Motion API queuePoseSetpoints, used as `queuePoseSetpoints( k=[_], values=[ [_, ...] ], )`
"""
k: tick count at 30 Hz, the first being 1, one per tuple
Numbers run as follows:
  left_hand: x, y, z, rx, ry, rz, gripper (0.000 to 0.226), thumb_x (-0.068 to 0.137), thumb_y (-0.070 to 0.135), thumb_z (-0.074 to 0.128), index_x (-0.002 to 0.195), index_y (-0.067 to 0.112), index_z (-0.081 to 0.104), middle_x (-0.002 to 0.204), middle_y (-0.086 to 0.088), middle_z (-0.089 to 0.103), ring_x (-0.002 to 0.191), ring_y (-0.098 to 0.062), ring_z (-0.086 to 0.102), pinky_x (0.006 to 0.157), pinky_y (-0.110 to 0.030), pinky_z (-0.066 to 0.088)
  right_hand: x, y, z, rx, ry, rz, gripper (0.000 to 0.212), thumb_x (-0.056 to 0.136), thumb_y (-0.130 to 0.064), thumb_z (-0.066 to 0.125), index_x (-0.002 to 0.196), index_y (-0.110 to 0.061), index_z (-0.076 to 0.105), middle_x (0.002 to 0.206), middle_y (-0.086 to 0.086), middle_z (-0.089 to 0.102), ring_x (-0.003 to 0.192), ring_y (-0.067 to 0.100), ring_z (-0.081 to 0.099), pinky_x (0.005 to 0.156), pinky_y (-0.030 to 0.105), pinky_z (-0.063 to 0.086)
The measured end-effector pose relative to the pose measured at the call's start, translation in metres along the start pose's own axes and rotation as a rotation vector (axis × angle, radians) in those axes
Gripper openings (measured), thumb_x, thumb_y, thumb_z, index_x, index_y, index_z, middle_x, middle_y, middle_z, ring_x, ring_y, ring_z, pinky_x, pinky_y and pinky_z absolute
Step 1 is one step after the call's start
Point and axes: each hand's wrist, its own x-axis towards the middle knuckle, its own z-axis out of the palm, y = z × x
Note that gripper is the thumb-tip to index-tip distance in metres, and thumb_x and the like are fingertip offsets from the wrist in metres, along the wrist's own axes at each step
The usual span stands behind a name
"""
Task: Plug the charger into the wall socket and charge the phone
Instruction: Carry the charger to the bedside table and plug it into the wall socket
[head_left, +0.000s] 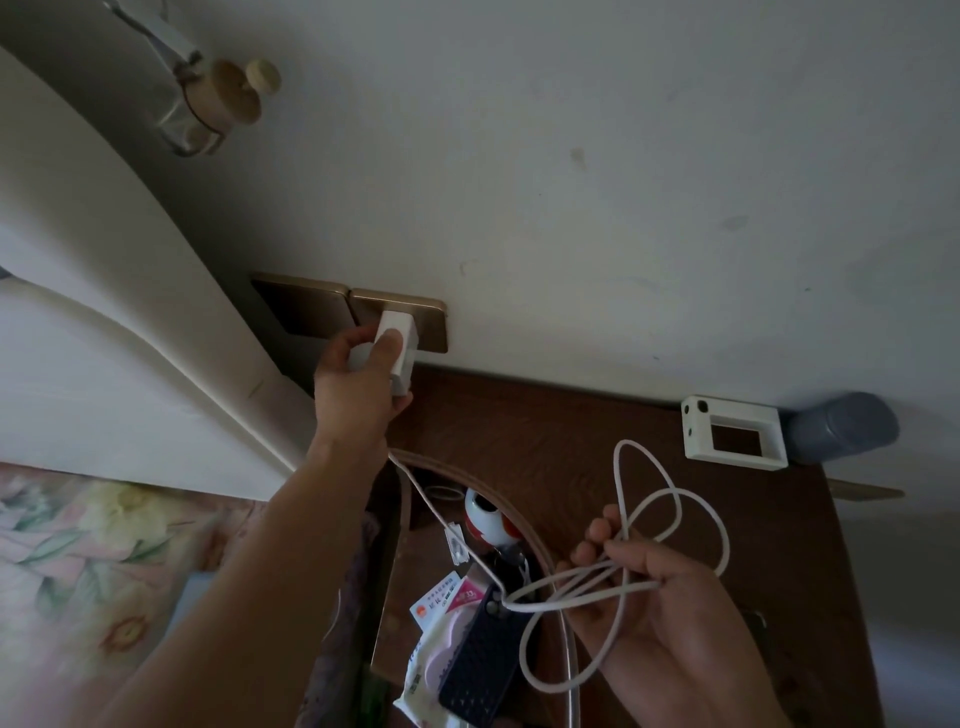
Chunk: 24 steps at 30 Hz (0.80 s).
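"33" reads on a pink packet (464, 596); other print too small. dim room, off-white wall (623, 182), brown wood nightstand (545, 431). left hand (358, 387) grips white block charger (397, 345) against gold wall socket (421, 319). right hand (660, 597) closed on looped white cable (670, 519). dark-cased phone (480, 660) lies near, on nightstand.

Dim indoor shot, no direct lamp visible. Soft light falls from upper right onto the wall (571, 156), which reads grey-white and is the brightest area. Corners darken, strongest bottom right. Headboard (104, 260) casts a broad soft shadow onto the wall beside it. Wide-angle bending curves the headboard and the edges of the wooden table (571, 431). Mild softness and noise throughout; no glare. Left forearm (249, 571) near the lens looks slightly smeared.
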Motion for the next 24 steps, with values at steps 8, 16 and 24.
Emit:
queuePoseSetpoints(
  k=[8, 16, 24],
  values=[
    [0.006, 0.0, -0.005, 0.004, -0.042, -0.033, 0.023, 0.084, 0.031, 0.066, 0.106, 0.032, 0.059, 0.133, -0.009, 0.046, 0.109, -0.027, 0.055, 0.065, -0.032, 0.056, -0.003, 0.002, -0.009, 0.01, -0.034, -0.013, 0.034, 0.064, 0.002, 0.053, 0.094, -0.008, 0.067, 0.072, 0.008, 0.066, 0.072, 0.021, 0.057, 0.079, 0.041, 0.049],
    [0.003, 0.006, -0.008, 0.086, -0.075, -0.053, 0.032, 0.086, 0.032, 0.064, 0.116, 0.029, 0.055, 0.133, -0.011, 0.046, 0.111, -0.029, 0.055, 0.075, -0.039, 0.058, -0.018, -0.005, -0.027, -0.09, -0.073, -0.081, 0.024, 0.081, -0.002, 0.055, 0.1, -0.007, 0.069, 0.069, 0.01, 0.074, 0.079, 0.025, 0.066, 0.079, 0.043, 0.055],
    [-0.017, 0.017, -0.02, 0.57, -0.02, 0.199, 0.043, 0.088, 0.043, 0.051, 0.125, 0.022, 0.052, 0.115, -0.008, 0.06, 0.091, -0.022, 0.059, 0.08, -0.038, 0.05, -0.05, -0.033, -0.075, -0.274, -0.101, -0.13, 0.022, 0.087, -0.009, 0.057, 0.105, -0.008, 0.07, 0.093, 0.016, 0.077, 0.096, 0.031, 0.071, 0.078, 0.047, 0.057]
  ],
)
